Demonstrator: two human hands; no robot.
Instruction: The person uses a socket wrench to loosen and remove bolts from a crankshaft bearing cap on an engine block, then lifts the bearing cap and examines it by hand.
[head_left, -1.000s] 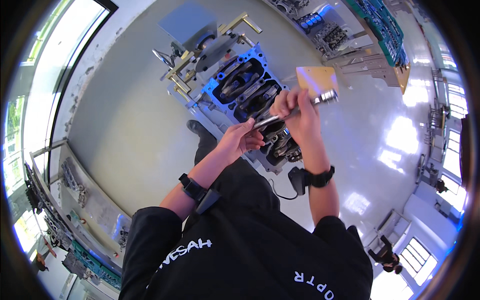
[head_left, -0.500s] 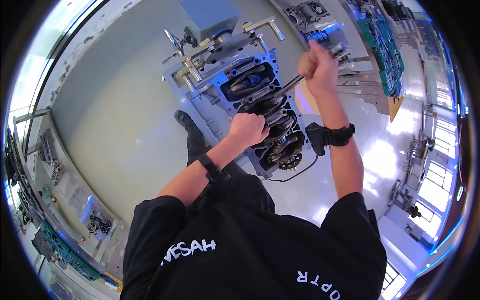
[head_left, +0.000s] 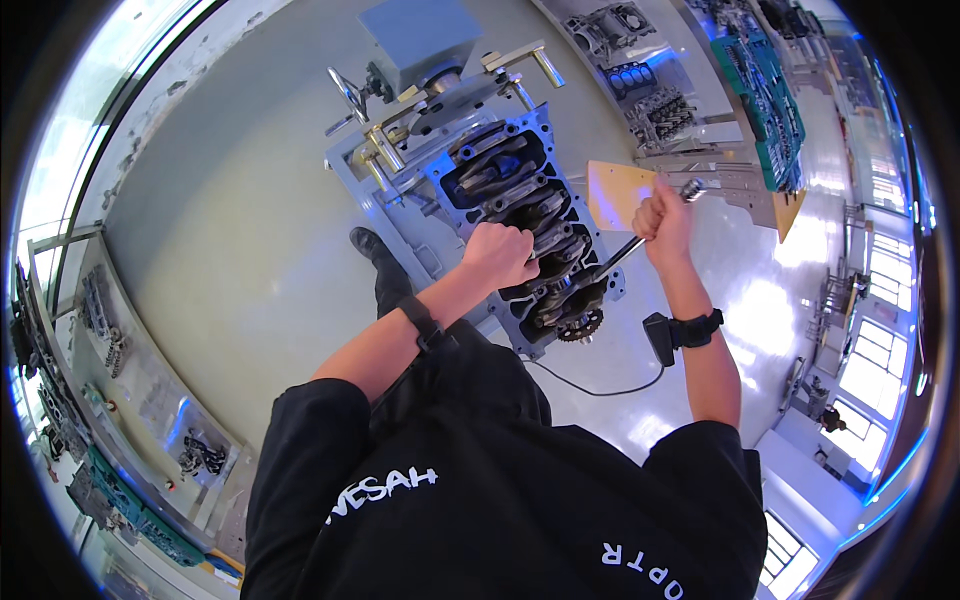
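Observation:
An engine block (head_left: 447,181) with its crankshaft exposed is mounted in front of me. My right hand (head_left: 664,222) is wrapped round a long-handled socket wrench (head_left: 622,257) at the block's right side. Its bright metal end (head_left: 692,190) sticks out past my fist, and the far end reaches in over the near part of the crankshaft (head_left: 552,240). My left hand (head_left: 499,257) is closed over the middle of the block. What its fingers grip, if anything, is hidden beneath them. A toothed sprocket (head_left: 581,325) shows at the block's near end.
The block hangs on a grey metal stand (head_left: 352,190) with a blue-grey box (head_left: 420,35) and clamp arms behind it. Far right are a bench (head_left: 690,135) with engine parts and a green tool case (head_left: 762,110). Along the left runs another bench (head_left: 160,370). A cable (head_left: 600,393) dangles near my right wrist.
My right hand and the wrench have come nearer to me and slightly right, from the block's middle to its near end. My left hand stays almost where it was.

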